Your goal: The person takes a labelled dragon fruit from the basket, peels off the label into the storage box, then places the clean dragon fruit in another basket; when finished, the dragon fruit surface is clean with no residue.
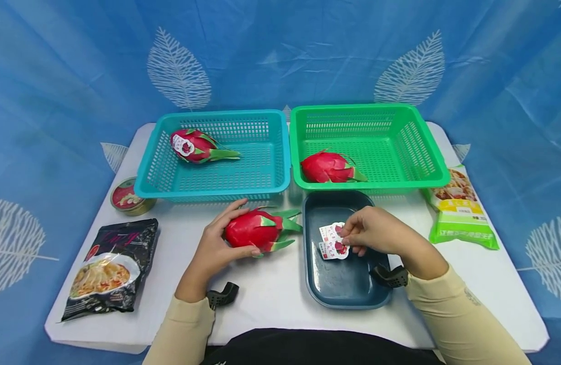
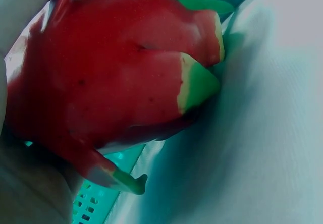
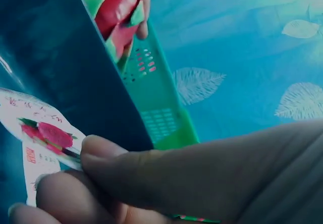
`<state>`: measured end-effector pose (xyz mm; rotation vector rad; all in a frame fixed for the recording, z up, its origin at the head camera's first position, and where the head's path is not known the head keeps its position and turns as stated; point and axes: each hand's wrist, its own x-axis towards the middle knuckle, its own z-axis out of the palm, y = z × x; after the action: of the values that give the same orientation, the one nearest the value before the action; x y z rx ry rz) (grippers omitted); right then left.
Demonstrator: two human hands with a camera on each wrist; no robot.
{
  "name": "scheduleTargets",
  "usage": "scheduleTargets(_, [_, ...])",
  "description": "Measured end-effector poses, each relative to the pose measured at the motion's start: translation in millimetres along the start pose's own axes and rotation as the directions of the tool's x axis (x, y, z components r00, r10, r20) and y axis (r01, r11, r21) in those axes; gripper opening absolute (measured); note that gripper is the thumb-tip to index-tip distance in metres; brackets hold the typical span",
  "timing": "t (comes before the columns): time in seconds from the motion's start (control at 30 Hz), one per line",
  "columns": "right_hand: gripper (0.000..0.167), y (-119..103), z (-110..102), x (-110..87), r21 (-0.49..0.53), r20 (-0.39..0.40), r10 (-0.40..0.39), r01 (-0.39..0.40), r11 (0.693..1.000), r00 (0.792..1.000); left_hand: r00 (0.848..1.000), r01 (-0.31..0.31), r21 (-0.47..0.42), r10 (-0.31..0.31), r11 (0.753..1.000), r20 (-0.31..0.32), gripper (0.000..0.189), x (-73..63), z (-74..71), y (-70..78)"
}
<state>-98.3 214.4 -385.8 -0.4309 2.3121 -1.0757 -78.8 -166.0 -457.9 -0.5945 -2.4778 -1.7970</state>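
On the white table, my left hand [image 1: 213, 248] grips a red dragon fruit [image 1: 250, 229], fingers and thumb around its rounded end. Its green-tipped leaves point right, toward the dark blue tray [image 1: 310, 276]. The left wrist view shows the red skin of this dragon fruit [image 2: 111, 67] close up. Over the tray, my right hand [image 1: 378, 230] pinches a white label [image 3: 48, 130] printed with a dragon fruit, between thumb and finger. Another white label [image 3: 38, 168] lies below it, partly hidden by the fingers.
A labelled dragon fruit [image 1: 196, 147] lies in the blue basket [image 1: 212, 195]. The green basket [image 1: 376, 186] holds another dragon fruit [image 1: 328, 167], no label visible on it. At left are a round can [image 1: 127, 197] and a black food packet [image 1: 111, 268]; a green-yellow packet [image 1: 463, 213] lies right.
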Motion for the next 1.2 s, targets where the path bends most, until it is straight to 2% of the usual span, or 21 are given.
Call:
scheduleTargets(0.1, [0.006, 1.2, 4.4, 1.8, -0.067, -0.029, -0.001, -0.001, 0.998, 1.0, 1.0, -0.01, -0.01, 0.01, 1.0, 0.004, 0.085, 0.3, 0.0, 0.5])
scheduleTargets(0.2, [0.012, 2.5, 8.6, 4.5, -0.178, -0.046, 0.005, -0.013, 0.984, 0.999, 1.0, -0.013, -0.007, 0.013, 1.0, 0.004, 0.084, -0.1, -0.3, 0.0])
scheduleTargets(0.37, [0.016, 2.7, 14.1, 7.2, -0.324, -0.079, 0.037, -0.061, 0.944, 0.996, 1.0, -0.015, 0.0, 0.015, 1.0, 0.003, 0.084, 0.2, 0.0, -0.4])
scheduleTargets(0.6, [0.008, -3.5, 15.8, 3.7, -0.464, -0.106, 0.016, -0.064, 0.884, 0.994, 1.0, -0.017, 0.009, 0.017, 1.0, 0.006, 0.084, 0.1, 0.0, 0.3])
scheduleTargets(0.7, [0.008, -6.8, 10.4, -1.3, -0.419, -0.153, 0.028, -0.09, 0.904, 0.988, 1.0, -0.013, 0.021, 0.013, 1.0, 0.002, 0.084, -0.2, 0.1, 0.1])
scheduleTargets(0.77, [0.014, -5.5, 4.3, -6.1, -0.342, -0.202, 0.042, -0.111, 0.933, 0.979, 1.0, -0.006, 0.028, 0.006, 1.0, -0.002, 0.085, -0.2, 0.1, 0.6])
scheduleTargets(0.9, [0.027, 9.9, -7.2, -17.4, -0.079, -0.32, 0.07, -0.101, 0.992, 0.945, 1.0, 0.019, 0.029, -0.019, 0.999, -0.007, 0.086, -1.0, 0.4, 2.1])
scheduleTargets(0.97, [0.032, 22.1, -10.4, -22.1, 0.08, -0.402, 0.066, -0.037, 0.996, 0.913, 0.999, 0.042, 0.032, -0.042, 0.999, -0.012, 0.087, -1.6, 0.6, 3.2])
scheduleTargets(1.03, [0.035, 34.2, -11.8, -25.1, 0.234, -0.491, 0.058, 0.067, 0.97, 0.869, 0.998, 0.067, 0.037, -0.066, 0.997, -0.015, 0.088, -2.1, 0.8, 4.3])
scheduleTargets(1.07, [0.035, 40.1, -12.2, -26.2, 0.316, -0.532, 0.059, 0.133, 0.939, 0.845, 0.997, 0.078, 0.039, -0.077, 0.996, -0.018, 0.087, -2.4, 0.8, 4.7])
scheduleTargets(1.13, [0.032, 51.1, -12.4, -27.0, 0.465, -0.593, 0.066, 0.274, 0.842, 0.803, 0.996, 0.092, 0.042, -0.091, 0.995, -0.02, 0.087, -2.5, 0.9, 4.8])
scheduleTargets(1.2, [0.028, 60.8, -12.8, -26.6, 0.604, -0.611, 0.088, 0.391, 0.695, 0.787, 0.995, 0.099, 0.036, -0.098, 0.994, -0.021, 0.086, -2.7, 0.6, 4.8])
